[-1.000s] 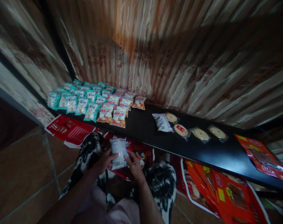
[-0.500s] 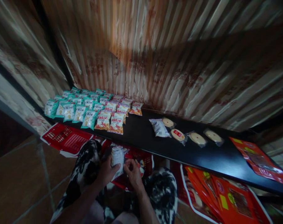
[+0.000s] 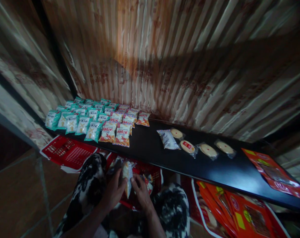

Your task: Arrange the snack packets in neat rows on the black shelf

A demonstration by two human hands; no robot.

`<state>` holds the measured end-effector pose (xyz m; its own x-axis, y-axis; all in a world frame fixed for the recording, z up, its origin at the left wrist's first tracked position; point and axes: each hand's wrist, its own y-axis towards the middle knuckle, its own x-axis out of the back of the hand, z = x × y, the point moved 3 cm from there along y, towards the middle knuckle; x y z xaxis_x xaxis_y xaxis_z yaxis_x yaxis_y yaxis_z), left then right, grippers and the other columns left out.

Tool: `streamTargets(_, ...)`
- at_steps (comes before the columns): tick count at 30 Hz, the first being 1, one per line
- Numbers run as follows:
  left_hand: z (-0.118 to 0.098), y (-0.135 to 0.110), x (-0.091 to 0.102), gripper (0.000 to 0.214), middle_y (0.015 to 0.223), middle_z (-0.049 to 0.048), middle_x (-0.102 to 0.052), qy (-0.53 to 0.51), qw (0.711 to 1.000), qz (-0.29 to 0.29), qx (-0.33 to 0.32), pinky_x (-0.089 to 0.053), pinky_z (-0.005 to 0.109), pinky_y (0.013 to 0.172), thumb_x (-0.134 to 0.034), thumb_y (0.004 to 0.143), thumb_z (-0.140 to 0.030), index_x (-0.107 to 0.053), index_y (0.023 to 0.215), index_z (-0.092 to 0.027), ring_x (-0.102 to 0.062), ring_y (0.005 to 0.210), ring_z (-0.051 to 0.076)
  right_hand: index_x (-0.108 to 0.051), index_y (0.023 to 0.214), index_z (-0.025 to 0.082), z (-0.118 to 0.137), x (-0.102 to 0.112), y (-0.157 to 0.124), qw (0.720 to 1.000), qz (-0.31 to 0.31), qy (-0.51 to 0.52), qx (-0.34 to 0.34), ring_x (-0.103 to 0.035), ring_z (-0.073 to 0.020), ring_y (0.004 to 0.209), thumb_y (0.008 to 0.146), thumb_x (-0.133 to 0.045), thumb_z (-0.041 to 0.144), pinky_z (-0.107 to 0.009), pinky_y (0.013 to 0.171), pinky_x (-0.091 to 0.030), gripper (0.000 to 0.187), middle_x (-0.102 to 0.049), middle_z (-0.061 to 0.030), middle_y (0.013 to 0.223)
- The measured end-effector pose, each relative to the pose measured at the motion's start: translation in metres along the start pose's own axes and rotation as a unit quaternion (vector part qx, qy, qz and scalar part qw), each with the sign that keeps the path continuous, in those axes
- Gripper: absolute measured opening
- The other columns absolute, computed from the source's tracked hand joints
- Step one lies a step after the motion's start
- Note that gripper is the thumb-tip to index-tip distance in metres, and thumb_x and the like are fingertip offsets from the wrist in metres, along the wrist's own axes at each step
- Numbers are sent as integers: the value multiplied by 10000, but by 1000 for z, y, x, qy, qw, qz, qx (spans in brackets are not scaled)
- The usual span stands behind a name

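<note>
A small snack bag (image 3: 128,173) is held upright over the red basket (image 3: 161,180) between my knees, its narrow side turned partly toward me. My left hand (image 3: 116,189) grips it from the left, the thumb lying across it. On the other side, the curled fingers of my right hand (image 3: 141,190) pinch the bag's right edge. More packets lie in the basket below, partly covered by my hands. On the black shelf (image 3: 145,143) just beyond stand orange-and-white snack bags (image 3: 122,135) in rows, beside rows of teal-and-white bags (image 3: 92,130).
Farther right on the shelf are a pale bag lying flat (image 3: 168,139), several round wrapped cakes (image 3: 208,149) and a flat orange packet (image 3: 272,172). Beneath the shelf, another basket holds orange packets (image 3: 249,211). A red basket (image 3: 68,152) is at left. Corrugated sheeting (image 3: 150,82) stands behind.
The snack bag has turned in my hands, from its broad printed back to a narrower side. My right fingers have closed in on its right edge. The bags on the shelf are unchanged.
</note>
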<state>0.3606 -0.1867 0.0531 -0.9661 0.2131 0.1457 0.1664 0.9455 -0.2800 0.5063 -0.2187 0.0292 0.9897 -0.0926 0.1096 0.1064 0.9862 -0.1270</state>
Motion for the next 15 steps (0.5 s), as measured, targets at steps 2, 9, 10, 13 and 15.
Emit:
streamTargets(2, -1, -2, -2, 568, 1298, 150, -528, 14, 1000, 4, 0, -286, 356, 1063, -617, 728, -383, -505, 1235, -153, -435, 1254, 275, -615, 1058, 233, 4, 0, -1, 1000, 4, 6, -1, -592, -237, 983, 818, -529, 495, -345, 871, -434, 366, -661, -55, 1053)
streamTargets(9, -9, -9, -9, 564, 1377, 143, -451, 135, 989, 29, -42, -301, 374, 1067, -412, 819, -397, -421, 1314, -126, -405, 1282, 239, -573, 1165, 174, 19, -3, -3, 1000, 12, -19, -8, -595, -266, 1011, 758, -598, 495, -365, 899, -441, 519, -659, -80, 1110)
streamTargets(10, -10, -10, -10, 554, 1374, 141, -456, 143, 988, 29, -49, -308, 376, 1064, -406, 819, -393, -430, 1307, -130, -408, 1280, 239, -571, 1163, 168, 20, -3, -4, 1000, 12, -16, -13, -602, -267, 994, 753, -603, 492, -365, 887, -449, 524, -665, -81, 1093)
streamTargets(13, -9, -9, -9, 496, 1314, 133, -514, 140, 988, 13, -70, -364, 374, 1026, -417, 813, -376, -480, 1252, -155, -464, 1231, 232, -570, 1151, 167, 21, -4, -4, 999, 18, 5, -31, -615, -269, 965, 753, -609, 467, -373, 861, -464, 500, -677, -82, 1058)
streamTargets(15, -4, -6, -7, 447, 1229, 121, -574, 123, 989, -5, -78, -424, 359, 964, -434, 808, -374, -508, 1203, -177, -531, 1153, 220, -570, 1146, 177, 18, -4, -4, 999, 13, 21, -37, -615, -267, 971, 761, -604, 431, -374, 860, -465, 462, -676, -79, 1065)
